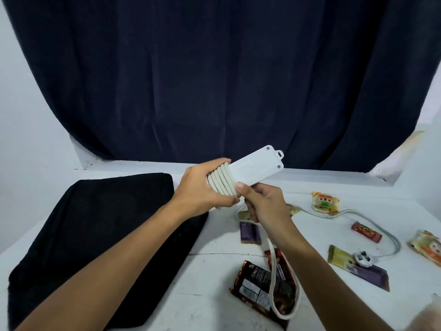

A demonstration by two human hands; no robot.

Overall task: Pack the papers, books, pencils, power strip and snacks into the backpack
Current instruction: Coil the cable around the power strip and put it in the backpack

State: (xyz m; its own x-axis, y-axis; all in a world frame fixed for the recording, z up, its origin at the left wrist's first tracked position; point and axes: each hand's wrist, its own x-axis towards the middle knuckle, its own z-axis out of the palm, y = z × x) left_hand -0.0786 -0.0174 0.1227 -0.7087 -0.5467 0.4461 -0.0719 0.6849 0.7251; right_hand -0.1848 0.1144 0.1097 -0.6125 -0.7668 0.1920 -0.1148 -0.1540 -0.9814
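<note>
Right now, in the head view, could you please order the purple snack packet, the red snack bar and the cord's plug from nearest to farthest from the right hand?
1. Purple snack packet, just below the right hand.
2. Red snack bar, off to the right.
3. Plug, lower right, on another packet.

The power strip (pixel 256 167) is showing a smooth, matt white plastic back with small metal screws; its cord (pixel 220 181) is looking like matt, rubbery off-white plastic; the backpack (pixel 95 235) is appearing as soft, matt black cloth; the snack wrappers (pixel 259 286) are gleaming as glossy, crinkled foil; the desk (pixel 214 295) is looking smooth and white; the curtain (pixel 214 68) is hanging as dull dark cloth.
</note>
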